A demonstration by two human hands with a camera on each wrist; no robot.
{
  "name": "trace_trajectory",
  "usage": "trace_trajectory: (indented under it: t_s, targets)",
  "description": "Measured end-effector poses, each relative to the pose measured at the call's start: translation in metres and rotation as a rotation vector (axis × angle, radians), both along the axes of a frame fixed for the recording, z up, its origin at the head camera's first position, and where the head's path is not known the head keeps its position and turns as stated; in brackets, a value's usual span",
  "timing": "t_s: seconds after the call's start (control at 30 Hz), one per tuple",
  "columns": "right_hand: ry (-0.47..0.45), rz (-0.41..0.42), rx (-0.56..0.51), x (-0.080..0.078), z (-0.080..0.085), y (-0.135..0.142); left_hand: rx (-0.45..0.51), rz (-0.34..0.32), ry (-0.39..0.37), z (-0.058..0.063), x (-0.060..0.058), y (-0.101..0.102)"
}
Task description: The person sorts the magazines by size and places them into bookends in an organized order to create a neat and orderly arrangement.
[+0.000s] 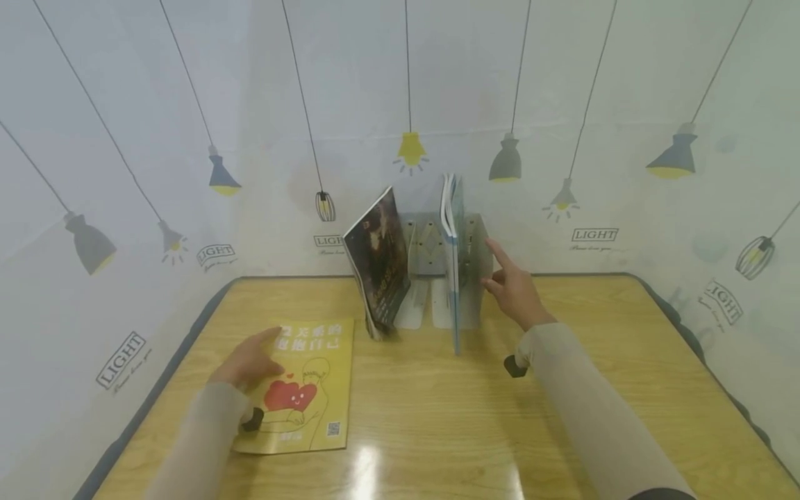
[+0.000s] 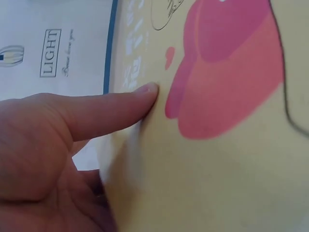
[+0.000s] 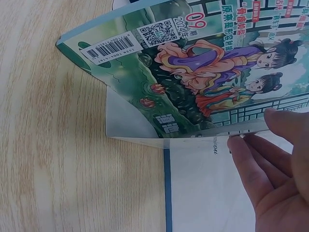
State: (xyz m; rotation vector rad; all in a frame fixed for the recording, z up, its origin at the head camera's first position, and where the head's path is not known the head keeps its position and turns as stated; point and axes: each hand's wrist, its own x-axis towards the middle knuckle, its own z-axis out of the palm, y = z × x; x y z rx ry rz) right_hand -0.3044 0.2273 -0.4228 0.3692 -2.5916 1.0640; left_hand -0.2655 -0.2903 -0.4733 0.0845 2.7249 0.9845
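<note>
At the left, a yellow booklet (image 1: 334,396) with a red heart drawing lies on the table. My left hand (image 1: 246,357) grips its left edge; in the left wrist view the thumb (image 2: 123,108) rests on the cover and other fingers go behind the edge. A grey metal bookend (image 1: 428,243) stands at the back. My right hand (image 1: 515,292) pinches its right side plate, thumb (image 3: 285,128) on the inner side and fingers outside. Inside, thin magazines with a blue edge (image 1: 455,285) stand upright near that plate. A dark-covered magazine (image 1: 378,260) leans at the left.
The wood-grain table (image 1: 412,403) reaches back to a white cloth wall (image 1: 281,229) printed with hanging lamps. In the right wrist view an illustrated green magazine cover (image 3: 164,101) with a barcode faces the hand. A dark border runs along the table's edges.
</note>
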Motion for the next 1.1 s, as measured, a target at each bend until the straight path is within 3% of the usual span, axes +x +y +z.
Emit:
trace_trajectory:
  t_s: [0.23,0.47,0.6,0.9,1.1]
  targets:
    - [0.010,0.003,0.000,0.000,0.002,0.000,0.021,0.002,-0.060,0.005,0.003,-0.013]
    - [0.004,0.000,0.000,0.000,0.003,0.000,-0.021,0.001,-0.090,0.016,0.007,-0.017]
    - [-0.002,-0.002,0.005,0.000,0.002,0.001,0.026,0.009,-0.113,0.022,0.012,-0.017]
    - [0.001,-0.002,0.008,0.001,0.002,0.001,0.190,-0.027,-0.077,0.022,0.015,-0.023]
    - [-0.012,0.005,0.007,0.002,0.002,0.001,0.187,-0.039,-0.034,0.021,0.017,-0.025]
